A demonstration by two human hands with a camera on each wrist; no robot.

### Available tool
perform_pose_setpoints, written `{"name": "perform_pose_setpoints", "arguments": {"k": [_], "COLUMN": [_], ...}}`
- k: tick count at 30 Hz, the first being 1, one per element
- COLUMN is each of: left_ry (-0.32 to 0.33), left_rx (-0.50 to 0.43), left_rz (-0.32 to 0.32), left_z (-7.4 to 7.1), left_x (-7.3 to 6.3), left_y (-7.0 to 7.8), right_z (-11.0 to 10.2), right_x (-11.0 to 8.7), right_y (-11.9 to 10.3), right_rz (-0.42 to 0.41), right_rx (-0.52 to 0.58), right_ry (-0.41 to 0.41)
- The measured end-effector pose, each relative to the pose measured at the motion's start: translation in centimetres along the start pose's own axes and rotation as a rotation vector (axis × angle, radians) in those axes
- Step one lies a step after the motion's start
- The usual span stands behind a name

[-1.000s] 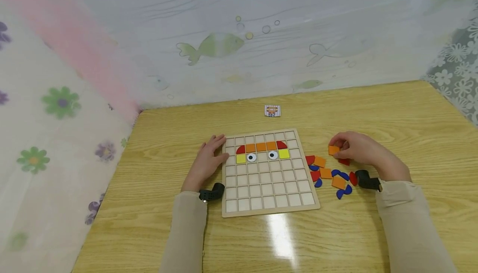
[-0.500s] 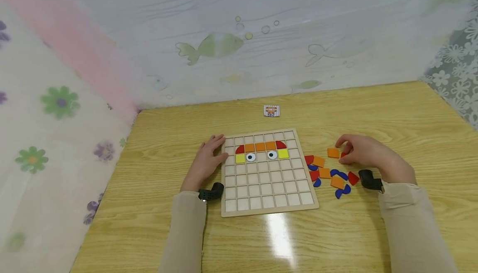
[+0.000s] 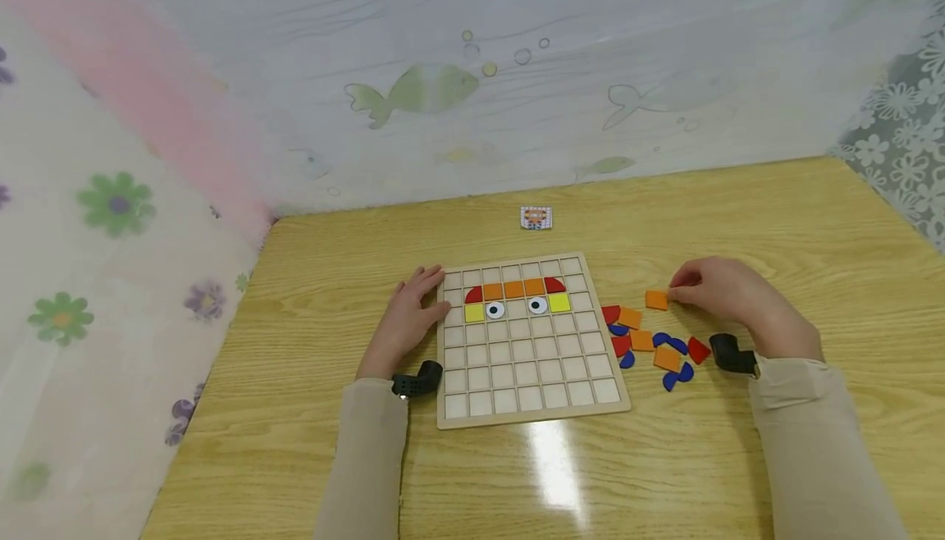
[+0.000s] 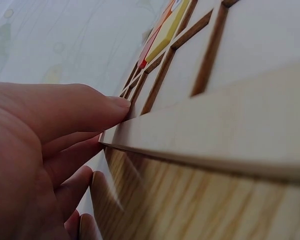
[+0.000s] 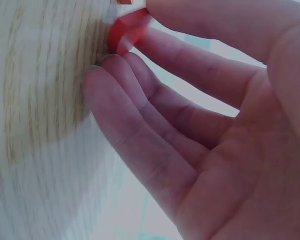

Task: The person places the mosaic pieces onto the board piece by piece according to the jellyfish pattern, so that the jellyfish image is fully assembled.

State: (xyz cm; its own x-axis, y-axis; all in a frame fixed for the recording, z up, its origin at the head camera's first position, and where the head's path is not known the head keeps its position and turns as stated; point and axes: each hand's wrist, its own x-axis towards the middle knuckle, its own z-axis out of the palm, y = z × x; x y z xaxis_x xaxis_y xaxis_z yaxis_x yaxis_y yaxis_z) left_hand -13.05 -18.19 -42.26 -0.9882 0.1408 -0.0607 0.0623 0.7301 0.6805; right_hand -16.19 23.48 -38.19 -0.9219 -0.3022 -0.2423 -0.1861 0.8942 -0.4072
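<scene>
The grid board [image 3: 522, 423] lies on the table, with a row of red and orange pieces in it. Below that row are yellow squares and two eye pieces. My left hand [image 3: 406, 314] rests along its left edge, fingers extended; in the left wrist view the thumb [image 4: 97, 107] touches the frame. To the right of the board, my right hand [image 3: 719, 298] pinches a small red piece [image 5: 130, 31] between thumb and index finger, as the right wrist view shows. Beside those fingertips lies an orange square [image 3: 656, 300] on the table. The red piece is hidden in the head view.
Loose orange squares [image 3: 668, 359], blue rounded pieces [image 3: 677, 346] and red pieces [image 3: 698, 350] lie between the board and my right wrist. A small pattern card [image 3: 536, 217] lies behind the board. A patterned curtain [image 3: 413, 130] hangs at the table's back edge.
My right hand has let go of the orange square, which lies on the table now, and moved slightly right to take hold of a red piece. The left hand has stayed put.
</scene>
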Motion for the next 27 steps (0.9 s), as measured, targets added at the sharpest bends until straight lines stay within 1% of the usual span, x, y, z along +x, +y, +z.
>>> {"name": "perform_pose_setpoints", "arguments": {"k": [7,11,15,18,22,25,27], "left_ry": [0.001,0.002,0.0,-0.001,0.003,0.005,0.004], "left_rx": [0.003,-0.002,-0.004,-0.002,0.0,-0.002,-0.005], "left_rz": [-0.005,-0.009,-0.016,-0.017,-0.016,-0.02,-0.021], "left_z": [0.0,0.0,0.0,0.1,0.1,0.0,0.0], "left_x": [0.1,0.1,0.1,0.0,0.0,0.0,0.0], "left_y": [0.0,0.0,0.2,0.2,0.1,0.0,0.1], "right_z": [-0.2,0.0,0.2,0.5,1.1,1.6,1.9], "right_x": [0.2,0.3,0.5,0.8,1.1,1.5,1.8], "right_y": [-0.3,-0.4,-1.0,-2.0,-3.8,-5.1,-5.9], "right_rz": [-0.013,-0.05,-0.093,-0.131,-0.2,-0.234,-0.242], "right_rx": [-0.045,-0.028,0.026,0.051,0.051,0.061,0.078], "right_ry": [0.05,0.082,0.105,0.105,0.09,0.074,0.057]}}
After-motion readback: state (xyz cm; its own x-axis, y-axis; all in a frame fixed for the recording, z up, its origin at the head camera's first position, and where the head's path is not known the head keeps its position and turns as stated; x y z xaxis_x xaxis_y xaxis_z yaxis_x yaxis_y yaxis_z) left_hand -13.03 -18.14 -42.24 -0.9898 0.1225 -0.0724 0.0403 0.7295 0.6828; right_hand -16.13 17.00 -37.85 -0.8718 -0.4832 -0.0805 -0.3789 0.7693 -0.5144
